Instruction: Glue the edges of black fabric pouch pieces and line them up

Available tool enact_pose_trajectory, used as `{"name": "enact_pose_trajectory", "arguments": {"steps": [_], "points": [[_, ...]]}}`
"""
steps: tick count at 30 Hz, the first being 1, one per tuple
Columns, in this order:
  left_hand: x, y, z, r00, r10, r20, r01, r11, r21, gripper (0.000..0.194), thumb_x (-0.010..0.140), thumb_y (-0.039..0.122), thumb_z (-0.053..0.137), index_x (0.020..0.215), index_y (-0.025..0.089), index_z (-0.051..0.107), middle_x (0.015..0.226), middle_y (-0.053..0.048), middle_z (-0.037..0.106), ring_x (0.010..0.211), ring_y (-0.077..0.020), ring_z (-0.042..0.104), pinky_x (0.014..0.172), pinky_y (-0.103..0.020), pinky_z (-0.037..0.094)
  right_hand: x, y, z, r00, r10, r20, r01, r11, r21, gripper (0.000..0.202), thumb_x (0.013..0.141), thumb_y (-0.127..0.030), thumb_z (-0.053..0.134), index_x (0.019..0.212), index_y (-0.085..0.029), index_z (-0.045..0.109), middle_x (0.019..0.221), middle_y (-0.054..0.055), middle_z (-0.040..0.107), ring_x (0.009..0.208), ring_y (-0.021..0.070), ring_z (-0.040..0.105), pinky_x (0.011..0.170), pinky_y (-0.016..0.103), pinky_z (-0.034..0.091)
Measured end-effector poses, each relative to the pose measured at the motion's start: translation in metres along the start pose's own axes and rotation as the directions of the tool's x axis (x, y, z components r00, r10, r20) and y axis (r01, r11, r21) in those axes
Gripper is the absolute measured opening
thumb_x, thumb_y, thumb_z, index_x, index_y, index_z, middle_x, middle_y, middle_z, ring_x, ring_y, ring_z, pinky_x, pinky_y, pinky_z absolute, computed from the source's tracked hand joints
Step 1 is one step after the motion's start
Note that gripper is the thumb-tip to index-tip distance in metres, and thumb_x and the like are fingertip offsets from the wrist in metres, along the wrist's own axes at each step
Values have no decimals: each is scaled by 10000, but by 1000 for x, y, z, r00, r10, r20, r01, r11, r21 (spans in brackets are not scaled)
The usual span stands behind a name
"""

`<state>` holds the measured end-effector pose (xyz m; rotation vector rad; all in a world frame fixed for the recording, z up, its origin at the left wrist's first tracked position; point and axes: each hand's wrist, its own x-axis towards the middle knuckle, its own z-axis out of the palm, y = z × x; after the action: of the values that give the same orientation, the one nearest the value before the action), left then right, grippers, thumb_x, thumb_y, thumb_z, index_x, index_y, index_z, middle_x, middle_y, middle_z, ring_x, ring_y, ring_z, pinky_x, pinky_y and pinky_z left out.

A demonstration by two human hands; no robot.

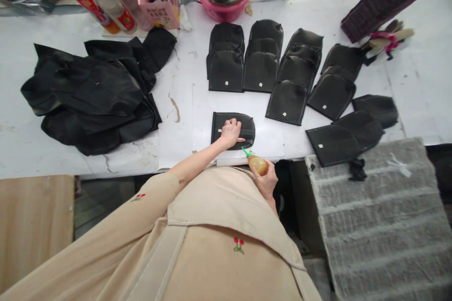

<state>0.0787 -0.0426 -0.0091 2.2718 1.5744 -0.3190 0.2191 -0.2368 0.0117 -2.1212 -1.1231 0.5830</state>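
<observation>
At five o'clock from the black panel point(247, 124), the right fingers point(271, 169) clasp a bottle point(258, 165); curled left fingers point(233, 123) touch the panel

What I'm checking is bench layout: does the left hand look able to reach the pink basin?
Probably yes, with a stretch: only flat black pieces lie between the left hand and the pink basin, nothing tall.
</observation>
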Motion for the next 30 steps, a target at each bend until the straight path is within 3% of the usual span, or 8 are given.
{"name": "enact_pose_trajectory", "arguments": {"steps": [9,23,30], "points": [[0,-2,4,999,21,-42,-21,1000,0,741,733,629,740,1263,155,533,1266,-187,501,1084,-328,496,806,-372,505,-9,-3,17,999,-2,37,1,1000,11,593,723,-637,705,1124,-209,619,1048,82,717,914,255,688,837,369,549],[-1,-17,-4,998,55,18,-54,998,-14,709,795,630,680,1301,168,501,1320,-192,490,1115,-324,508,834,-356,488,-23,-7,35,998,-21,63,19,1000,25,605,727,-630,717,1148,-207,617,1060,77,714,897,240,686,821,363,558],[-4,-30,-10,994,103,20,-99,986,-135,566,826,473,720,1247,138,543,1282,-188,518,1109,-310,548,851,-348,463,-25,-13,42,992,-104,78,101,994,38,588,754,-619,705,1153,-196,618,1058,82,721,928,248,693,824,372,567]]}}
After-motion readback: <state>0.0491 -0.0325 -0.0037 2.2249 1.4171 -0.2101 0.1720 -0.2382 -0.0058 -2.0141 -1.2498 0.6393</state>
